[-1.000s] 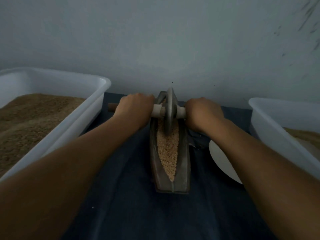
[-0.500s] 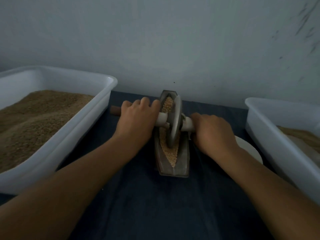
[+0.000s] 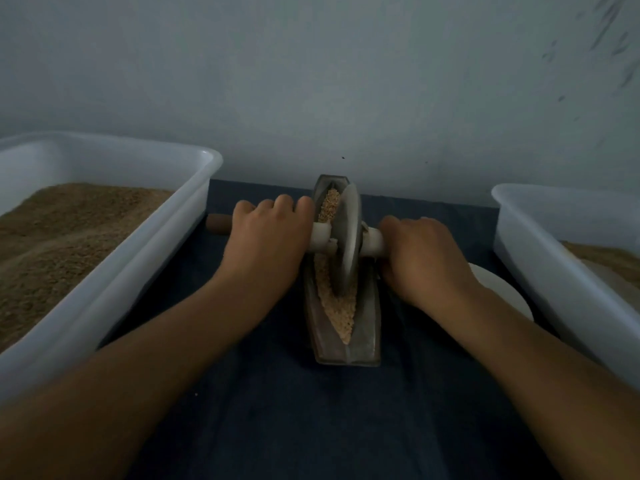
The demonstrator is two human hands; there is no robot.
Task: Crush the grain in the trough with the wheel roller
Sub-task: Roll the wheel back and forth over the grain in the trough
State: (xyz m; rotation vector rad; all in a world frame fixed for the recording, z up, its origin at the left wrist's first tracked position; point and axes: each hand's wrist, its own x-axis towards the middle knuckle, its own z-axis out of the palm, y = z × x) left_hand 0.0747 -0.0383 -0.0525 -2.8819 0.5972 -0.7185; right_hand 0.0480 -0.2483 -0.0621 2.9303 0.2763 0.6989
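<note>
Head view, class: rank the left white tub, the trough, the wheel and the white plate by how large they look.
1. Left white tub, though nearest the camera.
2. Trough.
3. Wheel.
Unranked: white plate, mostly hidden behind the right arm.

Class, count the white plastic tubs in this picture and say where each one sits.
2. One white tub sits left of the trough, full of brown grain. The other sits on the right, cut off by the frame edge; more may lie out of view.

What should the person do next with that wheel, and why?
Probably roll the wheel roller toward the near end of the trough. It stands about mid-trough, both the left hand and right hand gripping its axle, and a wedge of grain lies in front of it, looking uncrushed.
</note>
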